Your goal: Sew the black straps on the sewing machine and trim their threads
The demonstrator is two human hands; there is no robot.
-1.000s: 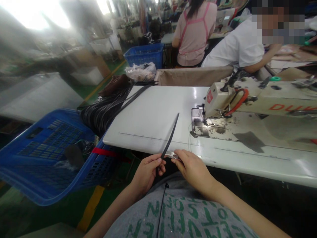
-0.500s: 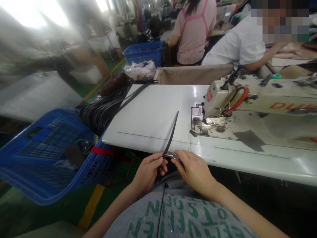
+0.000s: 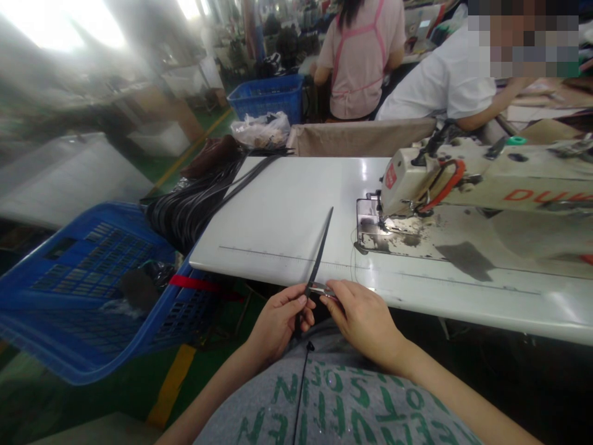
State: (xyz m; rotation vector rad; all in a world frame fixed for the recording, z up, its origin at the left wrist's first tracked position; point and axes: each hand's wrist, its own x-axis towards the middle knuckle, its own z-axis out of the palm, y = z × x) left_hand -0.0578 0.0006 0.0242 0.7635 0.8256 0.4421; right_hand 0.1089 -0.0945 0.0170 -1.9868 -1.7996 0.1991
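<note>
My left hand [image 3: 283, 315] pinches a narrow black strap [image 3: 320, 250] between thumb and fingers, just off the table's front edge. The strap's far end tapers and reaches up over the white tabletop; its lower end hangs below my fingers. In my right hand [image 3: 364, 318] are small metal thread snips [image 3: 319, 288], their blades touching or right beside the strap at my left fingertips. My right fingers cover most of the snips, so how far the blades are apart cannot be made out.
A sewing machine [image 3: 430, 179] stands on the white table [image 3: 273, 216] at right, a loose thread by its plate. Black straps [image 3: 185, 213] hang in a bundle over the left edge, beside a blue basket [image 3: 88, 364]. Two people work beyond a fabric-sided bin [image 3: 361, 137].
Both hands, the strap and the snips hold nearly the same place. The view has shifted very slightly, and the person in the pink apron has moved a little.
</note>
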